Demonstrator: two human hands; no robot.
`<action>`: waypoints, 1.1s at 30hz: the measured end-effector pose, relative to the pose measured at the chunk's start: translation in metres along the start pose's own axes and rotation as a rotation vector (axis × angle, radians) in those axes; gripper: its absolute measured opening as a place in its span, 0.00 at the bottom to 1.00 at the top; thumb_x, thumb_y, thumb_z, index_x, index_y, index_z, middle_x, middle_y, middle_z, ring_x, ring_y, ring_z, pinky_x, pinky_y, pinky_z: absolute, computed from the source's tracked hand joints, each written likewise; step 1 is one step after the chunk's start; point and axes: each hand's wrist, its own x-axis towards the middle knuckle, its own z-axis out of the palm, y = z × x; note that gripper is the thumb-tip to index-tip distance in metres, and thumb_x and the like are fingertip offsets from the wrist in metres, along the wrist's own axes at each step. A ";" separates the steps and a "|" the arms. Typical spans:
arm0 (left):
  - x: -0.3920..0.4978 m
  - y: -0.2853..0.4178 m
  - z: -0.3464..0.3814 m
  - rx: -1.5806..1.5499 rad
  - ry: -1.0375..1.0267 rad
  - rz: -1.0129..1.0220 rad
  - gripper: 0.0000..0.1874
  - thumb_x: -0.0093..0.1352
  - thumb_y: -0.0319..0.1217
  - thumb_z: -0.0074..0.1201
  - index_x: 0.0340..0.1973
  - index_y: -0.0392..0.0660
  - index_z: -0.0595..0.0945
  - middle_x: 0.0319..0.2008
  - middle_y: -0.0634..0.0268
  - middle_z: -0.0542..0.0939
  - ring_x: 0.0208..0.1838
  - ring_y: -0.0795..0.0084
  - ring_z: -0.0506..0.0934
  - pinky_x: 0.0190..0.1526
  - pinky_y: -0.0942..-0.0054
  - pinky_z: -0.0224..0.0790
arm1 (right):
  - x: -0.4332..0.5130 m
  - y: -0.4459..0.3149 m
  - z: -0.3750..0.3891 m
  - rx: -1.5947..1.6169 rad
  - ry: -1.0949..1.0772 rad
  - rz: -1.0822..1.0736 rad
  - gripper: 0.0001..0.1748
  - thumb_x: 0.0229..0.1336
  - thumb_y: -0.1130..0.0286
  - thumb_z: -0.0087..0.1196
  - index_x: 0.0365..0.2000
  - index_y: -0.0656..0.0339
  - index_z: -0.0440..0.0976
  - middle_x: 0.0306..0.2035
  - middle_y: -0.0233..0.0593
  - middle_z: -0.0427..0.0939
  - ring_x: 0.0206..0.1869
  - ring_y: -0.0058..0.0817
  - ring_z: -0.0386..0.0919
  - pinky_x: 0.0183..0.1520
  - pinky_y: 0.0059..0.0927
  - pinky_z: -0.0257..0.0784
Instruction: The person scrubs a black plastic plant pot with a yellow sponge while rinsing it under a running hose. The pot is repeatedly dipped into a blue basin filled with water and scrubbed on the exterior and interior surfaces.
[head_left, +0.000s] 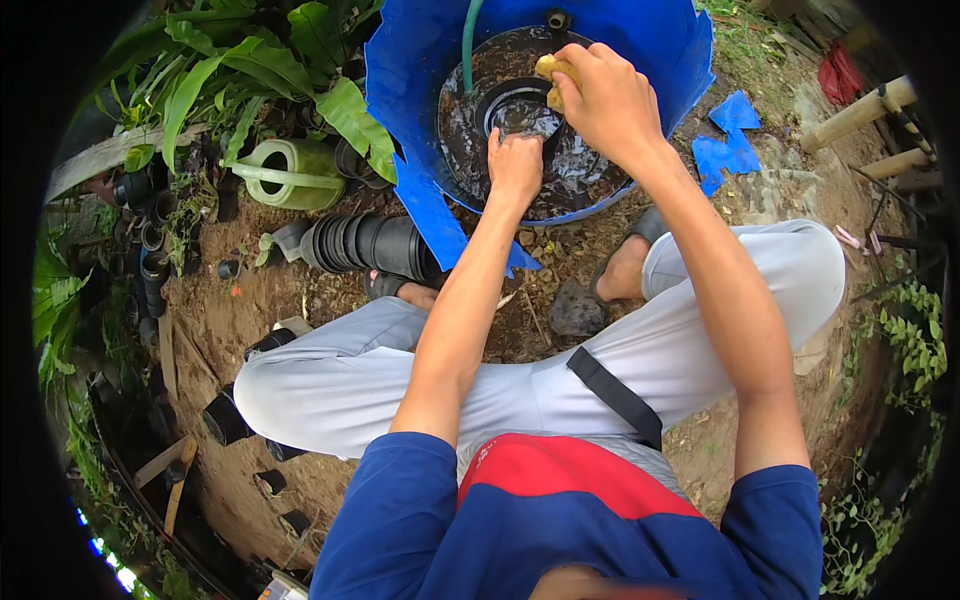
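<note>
A cut-open blue plastic drum (420, 90) holds dark, murky water (469, 150) with brown bits floating in it. In the water sits a round black plastic pot (489, 105), its rim facing up. My left hand (517, 169) grips the pot's near rim, fingers partly hidden inside. Above the pot's right side, my right hand (611, 97) is closed around a worn yellow sponge (553, 66). A green hose (468, 45) hangs down into the drum on its far left side.
A stack of black nursery pots (367, 244) lies left of the drum, near a green watering can (292, 174). Blue plastic shards (724, 146) lie to the right. A dark stone (577, 309) rests between my feet. Bamboo poles (859, 120) stand farther right.
</note>
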 end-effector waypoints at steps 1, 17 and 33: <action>-0.002 0.000 -0.008 -0.002 0.015 0.001 0.18 0.66 0.22 0.53 0.48 0.48 0.89 0.38 0.54 0.88 0.49 0.54 0.86 0.72 0.47 0.62 | 0.000 0.002 0.002 -0.014 -0.001 0.013 0.13 0.66 0.64 0.59 0.47 0.57 0.80 0.42 0.48 0.82 0.42 0.52 0.85 0.44 0.51 0.82; 0.003 -0.030 -0.112 -0.932 0.193 -0.276 0.15 0.76 0.32 0.61 0.53 0.35 0.83 0.44 0.56 0.88 0.46 0.69 0.84 0.53 0.68 0.74 | 0.011 0.011 0.000 0.059 0.238 0.106 0.15 0.67 0.59 0.62 0.49 0.55 0.83 0.43 0.46 0.85 0.46 0.52 0.84 0.48 0.48 0.79; 0.006 -0.067 -0.136 -2.086 0.150 -0.348 0.22 0.76 0.35 0.62 0.61 0.38 0.78 0.57 0.56 0.84 0.59 0.62 0.83 0.63 0.59 0.78 | 0.004 0.000 0.020 0.278 0.247 0.014 0.15 0.63 0.63 0.67 0.46 0.60 0.85 0.38 0.46 0.86 0.41 0.43 0.86 0.47 0.38 0.79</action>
